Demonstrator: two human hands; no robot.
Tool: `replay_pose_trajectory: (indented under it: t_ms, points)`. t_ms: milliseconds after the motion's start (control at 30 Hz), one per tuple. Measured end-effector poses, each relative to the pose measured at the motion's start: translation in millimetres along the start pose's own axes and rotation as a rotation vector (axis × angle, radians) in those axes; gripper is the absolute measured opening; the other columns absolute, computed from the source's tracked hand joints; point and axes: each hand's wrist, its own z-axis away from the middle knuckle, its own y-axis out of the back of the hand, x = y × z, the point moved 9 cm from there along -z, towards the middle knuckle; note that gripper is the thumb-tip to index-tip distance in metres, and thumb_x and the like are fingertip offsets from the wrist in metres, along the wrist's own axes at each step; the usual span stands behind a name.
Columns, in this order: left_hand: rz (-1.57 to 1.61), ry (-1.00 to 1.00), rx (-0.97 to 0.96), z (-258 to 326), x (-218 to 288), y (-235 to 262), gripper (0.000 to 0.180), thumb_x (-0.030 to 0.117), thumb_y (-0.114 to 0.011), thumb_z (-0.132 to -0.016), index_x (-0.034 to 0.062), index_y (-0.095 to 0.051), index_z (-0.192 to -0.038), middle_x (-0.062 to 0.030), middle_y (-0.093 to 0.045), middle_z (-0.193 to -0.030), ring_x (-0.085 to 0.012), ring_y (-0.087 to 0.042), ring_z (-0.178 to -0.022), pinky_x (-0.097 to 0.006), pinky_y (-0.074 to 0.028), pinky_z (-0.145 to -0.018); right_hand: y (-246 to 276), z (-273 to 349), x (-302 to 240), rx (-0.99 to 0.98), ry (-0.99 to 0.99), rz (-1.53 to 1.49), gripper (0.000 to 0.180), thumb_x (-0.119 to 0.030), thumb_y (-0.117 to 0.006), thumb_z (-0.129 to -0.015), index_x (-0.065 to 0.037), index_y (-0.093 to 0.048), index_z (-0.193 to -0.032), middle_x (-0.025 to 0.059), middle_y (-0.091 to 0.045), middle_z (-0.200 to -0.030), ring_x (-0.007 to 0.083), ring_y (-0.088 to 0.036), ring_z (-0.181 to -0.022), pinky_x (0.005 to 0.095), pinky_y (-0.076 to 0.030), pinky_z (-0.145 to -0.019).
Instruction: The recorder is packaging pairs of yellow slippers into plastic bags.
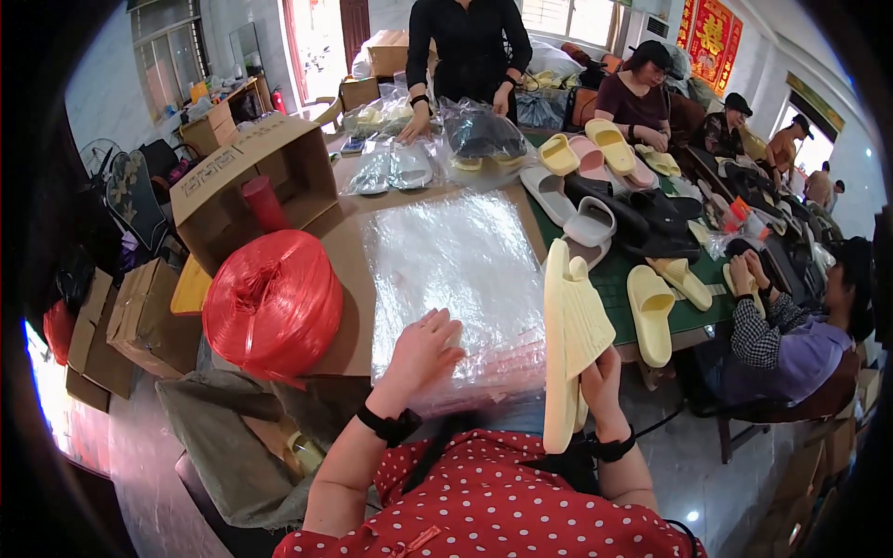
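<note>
My right hand [603,391] is closed around pale yellow slide slippers [560,353], apparently a pair pressed together. They stand upright beside the right edge of a stack of clear plastic bags [446,237], and their far side is hidden. On the near part of that stack rests my left hand [423,352], fingers loosely stretched over the plastic, with nothing held in it. The bags' near edge has a pinkish tint and lies close to my body.
Left of the bags sits a big roll of red plastic twine [272,302], with an open cardboard box [251,177] behind. Several loose slippers [651,312] cover the green table on the right. Across the table a person [468,56] handles bagged slippers [391,167]; others work along the right.
</note>
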Motion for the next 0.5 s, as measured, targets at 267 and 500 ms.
replay_pose_trajectory:
  t_ms: [267, 500]
  points:
    - [0.120, 0.194, -0.163, -5, -18, -10, 0.022, 0.021, -0.065, -0.089, 0.0120, -0.071, -0.109, -0.0109, -0.070, -0.112, -0.0329, -0.067, -0.108, -0.043, -0.055, -0.085, -48, 13, -6, -0.252, -0.060, 0.068, 0.028, -0.007, -0.060, -0.099, 0.006, -0.061, -0.123, 0.0108, -0.070, -0.113, 0.0160, -0.066, -0.102, 0.0316, -0.052, -0.089]
    - [0.398, 0.476, 0.021, -17, -45, 16, 0.026, 0.020, -0.060, -0.096, 0.0117, -0.072, -0.118, -0.0129, -0.072, -0.113, -0.0342, -0.068, -0.104, -0.040, -0.055, -0.086, -85, 18, -7, -0.537, -0.110, 0.374, 0.027, -0.018, -0.063, -0.097, 0.005, -0.063, -0.111, 0.0195, -0.068, -0.089, 0.0287, -0.066, -0.079, 0.0391, -0.050, -0.070]
